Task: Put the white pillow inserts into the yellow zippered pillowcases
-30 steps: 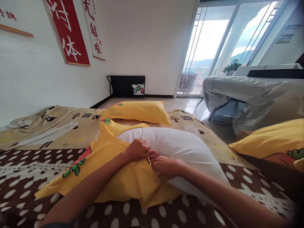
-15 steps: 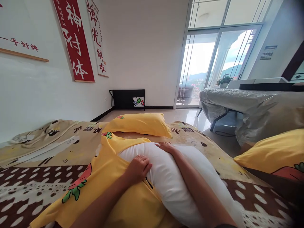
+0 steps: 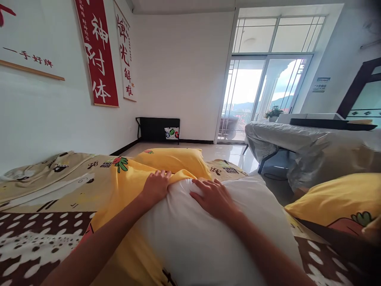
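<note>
A white pillow (image 3: 205, 238) lies across the bed in front of me, half inside a yellow pillowcase (image 3: 125, 190) with a fruit print. My left hand (image 3: 156, 186) grips the pillowcase's edge at the pillow's far left corner, fingers curled over the cloth. My right hand (image 3: 212, 196) rests on top of the bare pillow, fingers spread and pressing into it. The two hands are about a hand's width apart.
A second yellow pillow (image 3: 174, 159) lies just beyond the hands. Another yellow pillow (image 3: 333, 198) sits at the right. The bed has a brown spotted blanket (image 3: 35, 238) and a beige printed sheet (image 3: 59, 174). A covered table (image 3: 312, 143) stands right, glass doors behind.
The pillow has come closer and higher toward me. My left hand has moved from the zipper opening up to the far corner, pulling the yellow case along. My right hand has slid back onto the pillow top.
</note>
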`<state>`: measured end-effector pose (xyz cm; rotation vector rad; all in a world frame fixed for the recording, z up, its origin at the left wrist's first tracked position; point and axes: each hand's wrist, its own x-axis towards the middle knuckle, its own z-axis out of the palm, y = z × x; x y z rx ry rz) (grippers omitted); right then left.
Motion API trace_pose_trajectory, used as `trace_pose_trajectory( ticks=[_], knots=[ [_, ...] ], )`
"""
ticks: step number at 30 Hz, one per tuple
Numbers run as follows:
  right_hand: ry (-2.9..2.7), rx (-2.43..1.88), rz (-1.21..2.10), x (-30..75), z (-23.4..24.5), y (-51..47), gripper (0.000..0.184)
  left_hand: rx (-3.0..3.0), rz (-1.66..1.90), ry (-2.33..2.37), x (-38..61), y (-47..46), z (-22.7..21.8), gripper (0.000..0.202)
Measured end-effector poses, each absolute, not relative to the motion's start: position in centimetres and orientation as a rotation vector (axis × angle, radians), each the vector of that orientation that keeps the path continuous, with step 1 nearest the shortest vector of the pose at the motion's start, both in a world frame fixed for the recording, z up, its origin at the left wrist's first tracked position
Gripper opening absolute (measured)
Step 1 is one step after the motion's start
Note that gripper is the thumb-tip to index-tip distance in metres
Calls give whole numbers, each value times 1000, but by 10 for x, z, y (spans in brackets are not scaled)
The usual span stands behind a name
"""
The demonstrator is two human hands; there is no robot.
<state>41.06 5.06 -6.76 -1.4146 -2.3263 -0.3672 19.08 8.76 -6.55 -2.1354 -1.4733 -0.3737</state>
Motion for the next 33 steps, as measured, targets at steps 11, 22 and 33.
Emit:
trace_pose_trajectory(
  ticks=[11,22,33],
  knots=[
    [-2511,-1236,-374,397,-58,-9,72,-2290,-420,-1201,254,54,-15,13],
    [-2403,-1183,-526,377,-91,7,29,-2440,-283,-1305,289,17,-27,19],
    [-2361,-1447,-560,392,-95,19,35,-2103,-192,-1468,223,3,-62,25]
  ],
)
